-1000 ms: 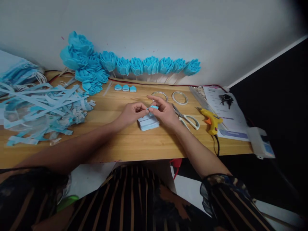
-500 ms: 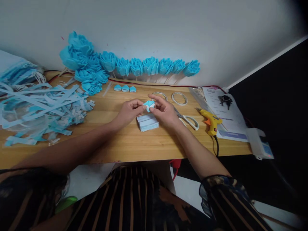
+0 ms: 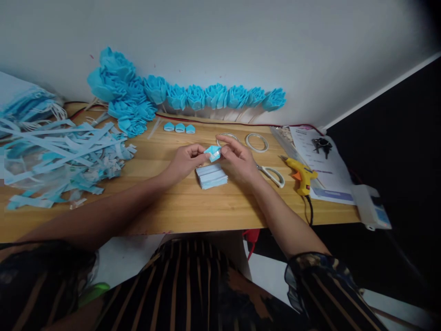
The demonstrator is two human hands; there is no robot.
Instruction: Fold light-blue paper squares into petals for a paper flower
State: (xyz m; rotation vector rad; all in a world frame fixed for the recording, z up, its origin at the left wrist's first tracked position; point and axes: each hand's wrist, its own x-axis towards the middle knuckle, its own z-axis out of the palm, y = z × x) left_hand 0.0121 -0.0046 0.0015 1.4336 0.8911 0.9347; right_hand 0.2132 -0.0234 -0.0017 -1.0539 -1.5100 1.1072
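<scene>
A small folded blue fabric piece with a pale inner side is held up above the desk. My left hand pinches its left edge between thumb and fingers. At its right edge, my right hand has thumb and fingertip closed on the corner, with the index finger stretched out above. Just below the hands lies a stack of pale blue cut pieces. Behind to the left, three small folded blue petals sit in a row.
Blue fabric flowers line the wall. Cut strips are heaped at left beside face masks. To the right are tape rolls, scissors, a yellow glue gun, keys and a printed sheet.
The blue piece now looks more folded over, with its pale side turned differently. My right thumb has shifted from below it to its right edge. My left hand has stayed almost still.
</scene>
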